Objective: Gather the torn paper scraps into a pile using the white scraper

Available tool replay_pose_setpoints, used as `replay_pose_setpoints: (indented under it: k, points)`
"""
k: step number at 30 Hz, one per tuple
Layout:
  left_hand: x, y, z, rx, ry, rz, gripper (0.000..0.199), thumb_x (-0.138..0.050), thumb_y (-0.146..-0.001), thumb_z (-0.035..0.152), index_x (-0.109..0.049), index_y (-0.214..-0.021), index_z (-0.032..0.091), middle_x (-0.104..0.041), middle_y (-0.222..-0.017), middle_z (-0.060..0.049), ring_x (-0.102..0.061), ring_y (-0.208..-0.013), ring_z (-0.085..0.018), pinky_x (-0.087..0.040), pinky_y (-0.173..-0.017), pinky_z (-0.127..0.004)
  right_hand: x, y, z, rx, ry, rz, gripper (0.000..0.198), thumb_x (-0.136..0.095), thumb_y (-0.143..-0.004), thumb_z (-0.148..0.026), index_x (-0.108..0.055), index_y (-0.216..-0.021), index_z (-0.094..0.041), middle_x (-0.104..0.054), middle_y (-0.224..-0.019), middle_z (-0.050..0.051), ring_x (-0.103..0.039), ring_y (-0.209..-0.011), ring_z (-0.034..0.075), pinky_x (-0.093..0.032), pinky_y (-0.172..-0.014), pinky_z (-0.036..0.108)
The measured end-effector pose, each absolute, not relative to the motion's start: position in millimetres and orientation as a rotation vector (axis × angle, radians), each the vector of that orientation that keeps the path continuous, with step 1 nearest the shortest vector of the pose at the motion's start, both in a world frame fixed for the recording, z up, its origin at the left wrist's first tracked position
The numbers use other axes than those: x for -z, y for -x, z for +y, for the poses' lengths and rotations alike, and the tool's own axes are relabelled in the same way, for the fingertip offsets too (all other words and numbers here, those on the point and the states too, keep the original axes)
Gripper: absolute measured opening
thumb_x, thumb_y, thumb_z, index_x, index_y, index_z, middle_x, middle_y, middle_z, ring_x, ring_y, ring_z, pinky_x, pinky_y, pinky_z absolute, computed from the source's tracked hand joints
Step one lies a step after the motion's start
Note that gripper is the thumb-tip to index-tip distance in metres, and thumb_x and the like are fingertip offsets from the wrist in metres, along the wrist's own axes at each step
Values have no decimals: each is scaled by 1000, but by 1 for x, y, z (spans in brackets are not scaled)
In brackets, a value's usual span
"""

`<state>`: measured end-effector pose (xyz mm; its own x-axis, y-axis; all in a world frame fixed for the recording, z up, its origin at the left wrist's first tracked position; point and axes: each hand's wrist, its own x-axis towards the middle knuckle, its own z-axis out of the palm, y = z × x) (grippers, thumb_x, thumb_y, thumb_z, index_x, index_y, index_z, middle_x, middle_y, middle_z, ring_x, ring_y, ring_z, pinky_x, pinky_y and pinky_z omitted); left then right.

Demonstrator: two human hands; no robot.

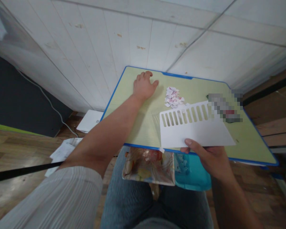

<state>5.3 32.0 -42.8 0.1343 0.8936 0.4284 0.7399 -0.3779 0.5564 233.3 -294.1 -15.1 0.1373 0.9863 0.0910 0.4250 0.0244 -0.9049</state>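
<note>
Right grip [213, 157] pinches the near edge of the white slotted sheet [195, 135] over the bench [142, 128]; left grip [145, 86] is empty, thumb apart. The sheet seems light and springy, though blur hides its material; hold its solid margin.

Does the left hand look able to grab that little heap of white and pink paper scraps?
Probably yes: the open left hand is near the heap, with only pale green tabletop between. The white slotted sheet in the right hand is nearer the body.
</note>
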Motion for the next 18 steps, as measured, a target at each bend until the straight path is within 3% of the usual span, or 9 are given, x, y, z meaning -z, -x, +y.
replay_pose_setpoints:
  k: [4,6,9,11,18]
  points:
    - [45,-4,34,-1101,-2197,1593,36,-78,-112,45,-78,-147,33,-81,-155,-15,-69,-154,-46,-53,-138,-74,19,-239,-294,-870,1521,-1390,47,-96,-105,-59,-85,-73,-26,-84,-74,10,-85,-71,31,-77,-74,44]
    - [47,-3,34,-1139,-2196,1571,36,-78,-111,47,-78,-144,34,-82,-151,-15,-70,-153,-46,-54,-137,-74,21,-241,-290,-805,1458,-1254,44,-95,-105,-55,-82,-76,-25,-81,-74,8,-81,-67,28,-74,-70,41]
    - [48,-1,35,-1179,-2197,1563,33,-79,-108,45,-78,-139,33,-83,-148,-15,-71,-148,-45,-56,-136,-72,21,-246,-277,-626,1331,-921,27,-100,-95,-44,-82,-95,-24,-82,-80,3,-74,-60,22,-64,-55,34]
    - [47,-1,34,-1170,-2198,1594,32,-79,-108,43,-78,-137,32,-83,-147,-15,-71,-147,-45,-56,-136,-70,19,-252,-267,-497,1314,-781,33,-102,-86,-40,-82,-105,-23,-83,-83,2,-74,-58,21,-61,-50,31]
    - [33,-3,21,-1012,-2212,1714,33,-74,-113,34,-77,-143,23,-80,-158,-20,-70,-155,-44,-55,-138,-61,16,-260,-254,-332,1577,-777,43,-105,-74,-54,-80,-77,-20,-80,-68,9,-73,-52,24,-67,-51,38]
